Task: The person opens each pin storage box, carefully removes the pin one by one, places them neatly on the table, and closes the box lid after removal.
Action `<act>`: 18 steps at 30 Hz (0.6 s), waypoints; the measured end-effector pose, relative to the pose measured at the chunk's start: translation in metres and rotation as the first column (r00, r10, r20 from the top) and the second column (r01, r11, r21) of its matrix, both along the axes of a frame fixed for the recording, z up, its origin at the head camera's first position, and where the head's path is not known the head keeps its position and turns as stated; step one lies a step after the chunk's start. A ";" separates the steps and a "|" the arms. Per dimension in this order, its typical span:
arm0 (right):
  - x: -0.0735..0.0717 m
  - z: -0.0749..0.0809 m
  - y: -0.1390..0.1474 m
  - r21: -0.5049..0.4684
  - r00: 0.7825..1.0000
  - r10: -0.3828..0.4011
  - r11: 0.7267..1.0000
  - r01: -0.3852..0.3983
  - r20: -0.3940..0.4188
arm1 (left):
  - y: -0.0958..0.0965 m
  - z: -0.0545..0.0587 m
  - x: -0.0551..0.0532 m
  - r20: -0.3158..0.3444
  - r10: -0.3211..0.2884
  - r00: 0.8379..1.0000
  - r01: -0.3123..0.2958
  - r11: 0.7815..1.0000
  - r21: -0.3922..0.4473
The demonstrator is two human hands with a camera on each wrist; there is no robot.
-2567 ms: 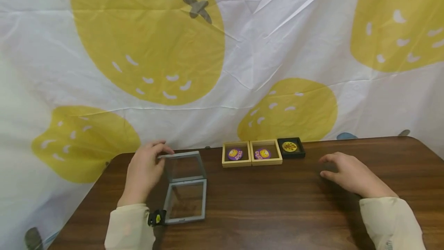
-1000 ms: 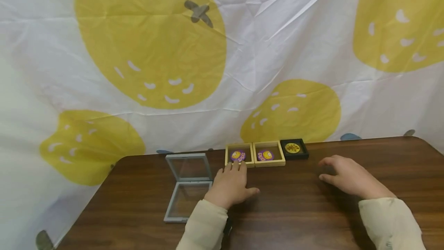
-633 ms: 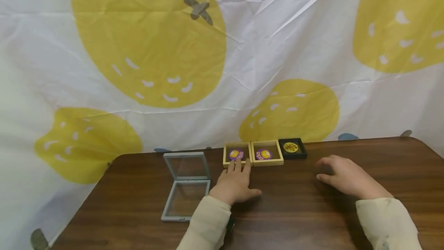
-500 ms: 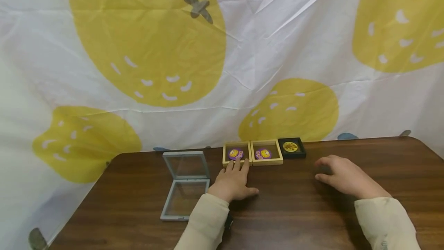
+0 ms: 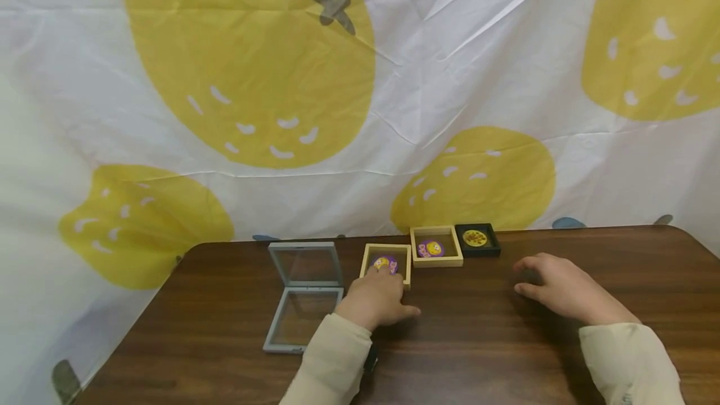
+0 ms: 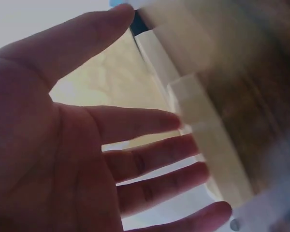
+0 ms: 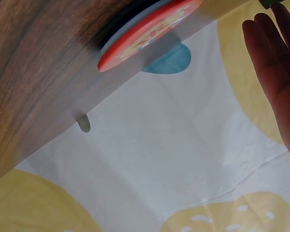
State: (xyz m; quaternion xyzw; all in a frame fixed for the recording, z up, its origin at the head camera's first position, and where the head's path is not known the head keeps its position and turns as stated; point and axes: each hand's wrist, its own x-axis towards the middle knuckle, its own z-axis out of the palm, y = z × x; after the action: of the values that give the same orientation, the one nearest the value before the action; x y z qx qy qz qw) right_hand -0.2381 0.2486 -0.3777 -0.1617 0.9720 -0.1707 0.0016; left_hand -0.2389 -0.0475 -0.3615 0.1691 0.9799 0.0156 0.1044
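My left hand (image 5: 375,299) reaches across the table with its fingers nearly straight. Its fingertips touch the near side of a small pale wooden frame (image 5: 388,246), and the left wrist view shows them against the frame's edge (image 6: 212,140). Inside the frame lies a round purple badge (image 5: 392,261) with a yellow figure, partly covered by the fingers. To the left of this hand, a grey hinged display frame (image 5: 275,324) stands with its lid raised. My right hand (image 5: 562,286) rests relaxed at the right with fingers loosely bent, holding nothing visible.
A second pale wooden frame (image 5: 437,262) with a purple badge, and a black frame (image 5: 497,247) with a yellow disc, sit side by side near the back edge. A red-rimmed disc (image 7: 150,36) shows in the right wrist view. A lemon-print cloth (image 5: 337,202) hangs behind the table.
My left hand has left the grey frame's lid and crossed to the left wooden frame. That frame has slid toward me, out of line with its neighbour. The right hand has hardly moved.
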 end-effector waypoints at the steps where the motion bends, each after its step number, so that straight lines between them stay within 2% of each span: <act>1: 0.000 0.000 0.000 0.000 1.000 0.001 1.000 -0.001 0.001 | 0.000 0.001 0.001 -0.006 -0.011 1.000 0.011 1.000 -0.010; 7: 0.000 -0.001 0.000 0.001 1.000 0.005 1.000 -0.005 -0.002 | -0.002 0.007 0.006 -0.027 -0.067 0.997 0.065 0.997 -0.041; 12: 0.000 -0.001 0.001 0.002 1.000 0.005 1.000 -0.005 0.003 | -0.002 0.009 0.008 -0.025 -0.095 0.995 0.096 0.995 0.011; 18: -0.001 -0.001 0.001 0.001 1.000 0.002 1.000 -0.002 0.013 | -0.001 0.009 0.012 0.034 -0.172 0.985 0.167 0.980 0.112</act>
State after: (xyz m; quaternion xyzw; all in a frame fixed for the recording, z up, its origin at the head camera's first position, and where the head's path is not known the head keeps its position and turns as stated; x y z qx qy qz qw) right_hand -0.2388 0.2492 -0.3791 -0.1616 0.9718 -0.1713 0.0080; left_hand -0.2274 -0.0481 -0.3521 0.2570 0.9571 0.0637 0.1174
